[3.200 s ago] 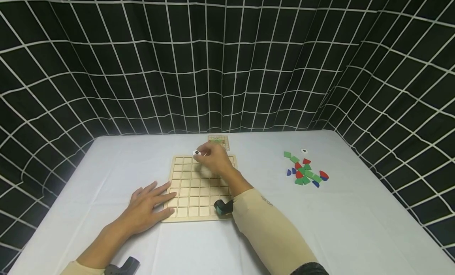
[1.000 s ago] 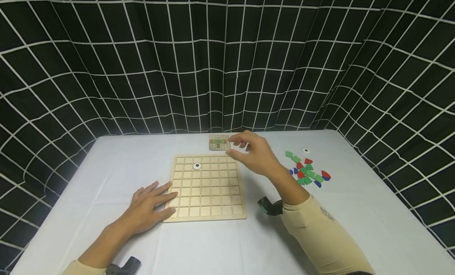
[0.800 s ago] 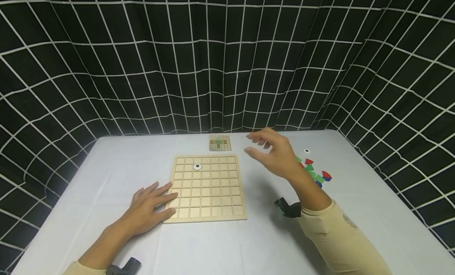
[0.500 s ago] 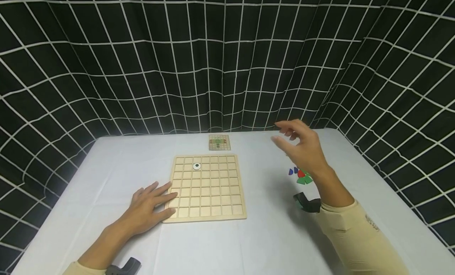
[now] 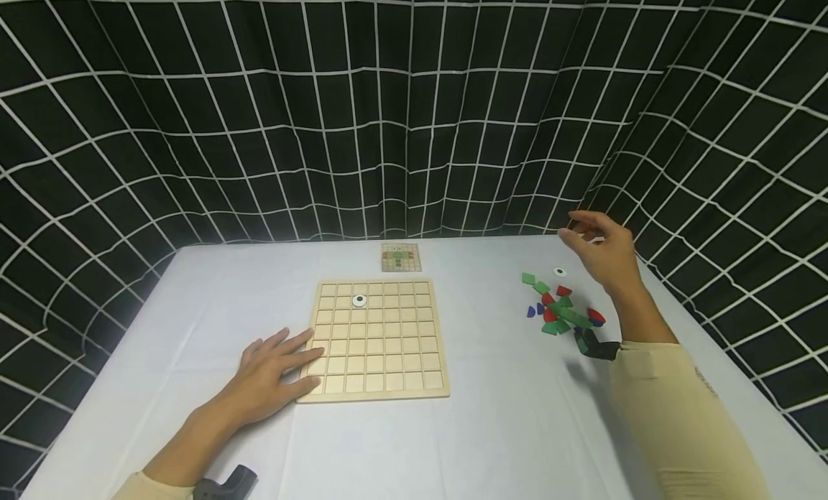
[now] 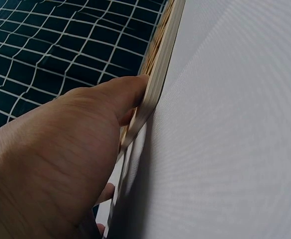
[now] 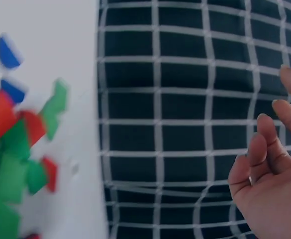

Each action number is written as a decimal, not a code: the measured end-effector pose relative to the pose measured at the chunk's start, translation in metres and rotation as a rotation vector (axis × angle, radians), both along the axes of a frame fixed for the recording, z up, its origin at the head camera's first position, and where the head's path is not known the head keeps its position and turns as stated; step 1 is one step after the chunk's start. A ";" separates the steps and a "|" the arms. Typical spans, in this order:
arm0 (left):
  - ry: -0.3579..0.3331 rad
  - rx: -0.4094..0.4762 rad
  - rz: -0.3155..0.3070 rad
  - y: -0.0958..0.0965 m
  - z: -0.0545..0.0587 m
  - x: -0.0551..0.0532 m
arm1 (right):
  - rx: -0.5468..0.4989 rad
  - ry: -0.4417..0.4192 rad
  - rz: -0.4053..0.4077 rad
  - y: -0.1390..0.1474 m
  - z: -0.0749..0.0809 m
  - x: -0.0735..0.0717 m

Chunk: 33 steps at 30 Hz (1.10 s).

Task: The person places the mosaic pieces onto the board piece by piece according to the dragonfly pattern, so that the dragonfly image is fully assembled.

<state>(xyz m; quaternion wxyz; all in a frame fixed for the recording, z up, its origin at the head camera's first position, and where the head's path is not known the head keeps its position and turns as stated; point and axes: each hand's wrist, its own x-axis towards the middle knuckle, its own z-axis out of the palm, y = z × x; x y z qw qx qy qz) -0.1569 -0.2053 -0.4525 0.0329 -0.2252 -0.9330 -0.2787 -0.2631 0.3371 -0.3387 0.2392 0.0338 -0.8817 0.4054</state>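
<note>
That loose eye disc [image 5: 560, 272] sits far right on the tabletop [image 5: 498, 428], just past the colored pieces [image 5: 572, 316]. Probably light, stiff, kinda slick; I'd pinch its rim. Right hand [image 5: 603, 250] hovers nearby empty, fingers loosely bent; left hand [image 5: 268, 374] lies spread on the board [image 5: 394, 345].

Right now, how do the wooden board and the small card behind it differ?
The wooden board is much larger than the small card. The board bears a white disc; the card shows a green and red pattern. The left hand touches the board's left edge, while no hand touches the card. Both show a grid and lie on the white table.
</note>
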 end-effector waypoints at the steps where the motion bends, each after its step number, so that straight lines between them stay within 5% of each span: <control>1: 0.002 0.001 -0.001 0.000 0.000 0.000 | -0.001 -0.039 -0.015 0.004 -0.003 -0.002; 10: 0.012 0.000 0.001 -0.001 0.000 -0.001 | -0.095 -0.332 -0.082 0.034 -0.037 -0.028; 22: 0.013 0.001 -0.002 0.000 -0.003 -0.001 | -0.178 -0.613 -0.111 0.052 -0.071 -0.042; 33: 0.015 -0.007 0.007 0.000 -0.003 -0.001 | -0.003 -0.709 -0.178 0.046 -0.080 -0.050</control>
